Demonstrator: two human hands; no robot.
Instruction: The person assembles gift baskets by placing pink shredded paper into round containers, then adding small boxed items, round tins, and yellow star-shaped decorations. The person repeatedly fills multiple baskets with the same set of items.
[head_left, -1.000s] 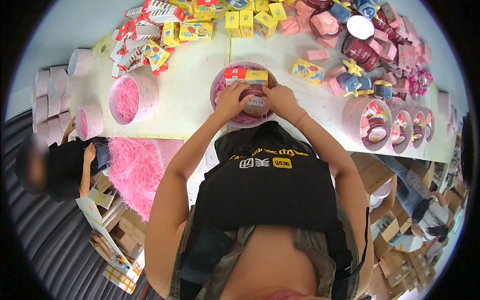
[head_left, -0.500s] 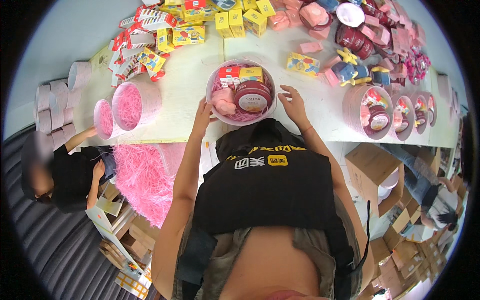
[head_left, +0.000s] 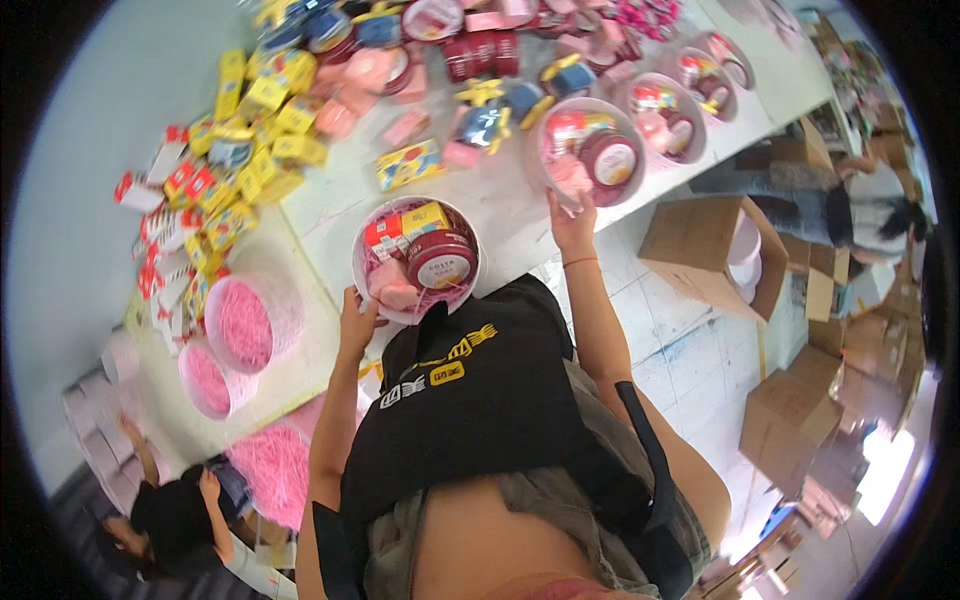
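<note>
At the near edge of the white table [head_left: 500, 215], the left hand [head_left: 357, 318] is pressed, fingers curled, against the rim of a round pink gift box [head_left: 417, 258] filled with a red tin [head_left: 440, 258], small cartons and pink shred. The right hand [head_left: 572, 225] is laid, fingers spread, on the rim of a second filled round box [head_left: 588, 152]. Further left, two round boxes of pink shredded paper [head_left: 248, 325] are seen.

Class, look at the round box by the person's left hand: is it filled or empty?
Filled. The round box by the left hand holds a red tin, small cartons and a pink item on pink shred.
</note>
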